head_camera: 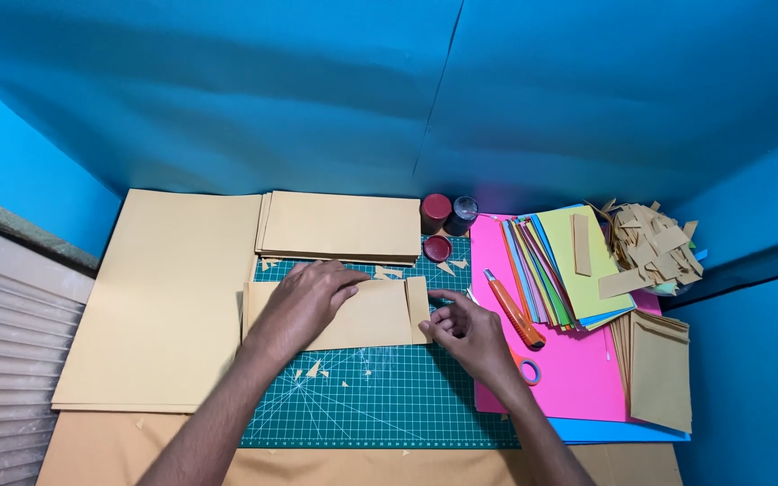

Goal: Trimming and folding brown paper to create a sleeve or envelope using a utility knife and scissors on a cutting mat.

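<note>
Folded tan sheet: lay flat on the green cutting mat, its long axis running left to right across the counter; a narrow flap at its right end stood crosswise, long side pointing away from the person.
Left hand: rested palm-down on the upper left part of the sheet, fingers spread flat and pressing; it pinched nothing.
Right hand: sat at the sheet's right edge, fingertips curled toward the flap; whether this grip actually pinched the paper could not be told.
Sheet relative to the hands: most of it extended between the two hands, the left hand on top of it, the right hand just beside its right end.
Counter surface: the gridded mat lay on a tan underlay; small tan offcuts were scattered on the mat below the sheet.
Left of the mat: a large stack of tan paper; behind the mat, a smaller tan stack.
Behind the mat, right: two small dark jars and a red lid.
Right of the mat: an orange utility knife, fanned coloured sheets on a pink sheet, a heap of tan scraps, a pile of tan pieces.
Room: blue walls enclosed the counter behind and to the right.
</note>
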